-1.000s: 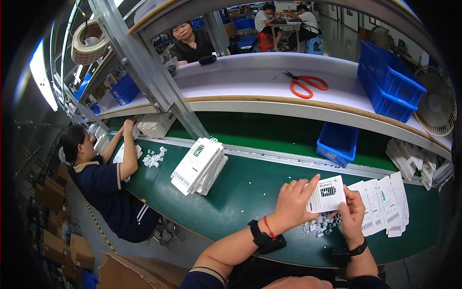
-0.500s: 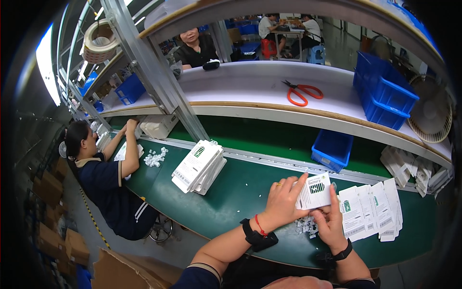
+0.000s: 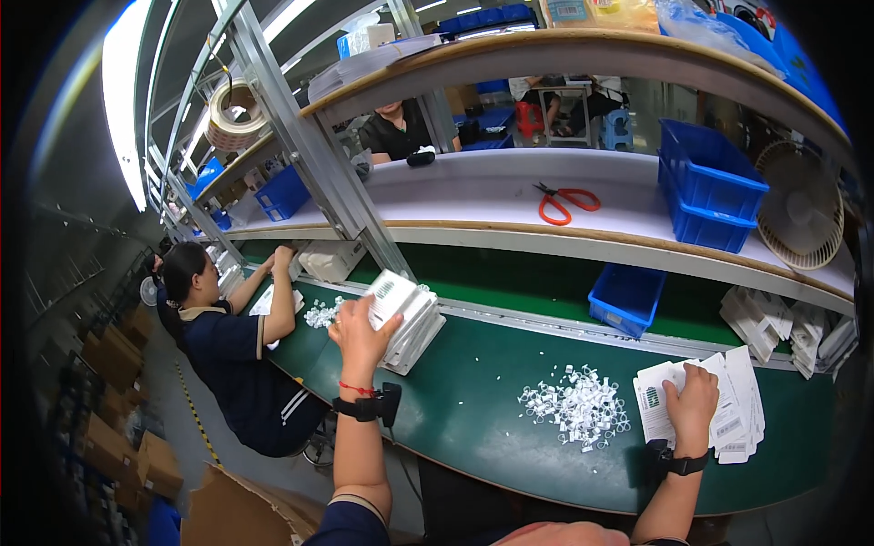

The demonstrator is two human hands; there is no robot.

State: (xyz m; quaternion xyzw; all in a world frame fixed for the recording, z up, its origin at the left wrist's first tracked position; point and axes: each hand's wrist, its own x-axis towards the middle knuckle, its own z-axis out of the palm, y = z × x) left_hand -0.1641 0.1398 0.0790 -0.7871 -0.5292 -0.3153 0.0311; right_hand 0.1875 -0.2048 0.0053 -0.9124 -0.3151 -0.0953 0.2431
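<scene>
Desk (image 3: 510, 409) first: we see one long green belt-like surface curving toward its near edge, smooth and matte, with open room between our two hands. Above it runs one pale shelf (image 3: 473, 196) carrying one pair of orange-handled scissors (image 3: 566, 202) and two stacked blue plastic bins (image 3: 710, 187), with one round fan (image 3: 801, 217) beside them. A third blue bin (image 3: 626, 298) sits low behind the desk. One co-worker (image 3: 228, 346) in dark clothes sits to our left.

One leaning stack of flat white packets (image 3: 414, 323) stands left of centre; our left hand (image 3: 360, 328) rests on it, fingers curled around the top packet (image 3: 387, 296) (thin, rectangular, a dark mark on its face). One fanned pile of flat white sheets (image 3: 737, 400) lies at the right, near the desk's edge; our right hand (image 3: 694, 405) presses flat on it, fingers spread. Between them lies one loose heap of small white plastic bits (image 3: 578, 409), too many to count.
</scene>
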